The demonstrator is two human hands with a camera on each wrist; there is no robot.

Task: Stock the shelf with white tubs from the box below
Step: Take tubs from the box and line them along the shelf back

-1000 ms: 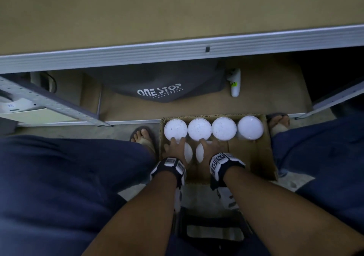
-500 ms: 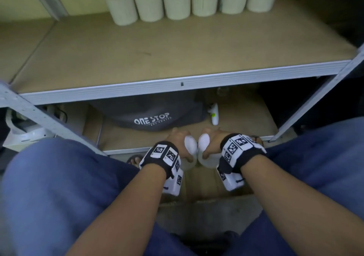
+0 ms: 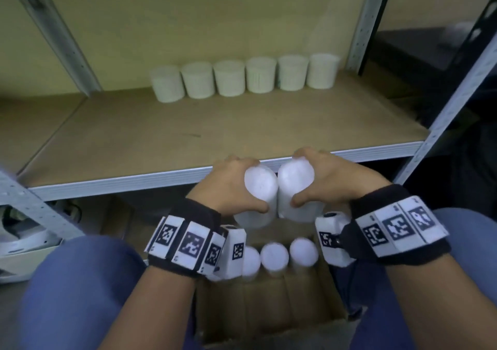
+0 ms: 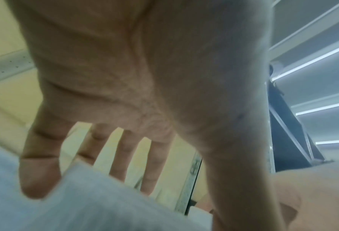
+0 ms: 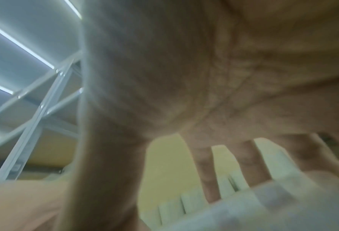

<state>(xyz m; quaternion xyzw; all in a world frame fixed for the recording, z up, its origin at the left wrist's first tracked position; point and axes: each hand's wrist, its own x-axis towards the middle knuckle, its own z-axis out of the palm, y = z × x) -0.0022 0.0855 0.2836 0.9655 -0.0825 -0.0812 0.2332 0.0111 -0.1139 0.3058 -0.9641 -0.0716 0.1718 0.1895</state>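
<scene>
task partly done: six white tubs (image 3: 243,80) in a row at back of shelf (image 3: 215,131), at least three more upright in box (image 3: 269,309) below. left hand (image 3: 228,185) and right hand (image 3: 330,177), fingers curled around one lifted tub each, tubs touching, level with shelf's front edge. box contents partly hidden by wrists; wrist views blurred.

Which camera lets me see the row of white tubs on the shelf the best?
The head view. It shows all six of the row of tubs standing side by side at the back of the shelf. The right wrist view catches only a blurry strip of them past the fingers. The left wrist view shows none clearly.
</scene>
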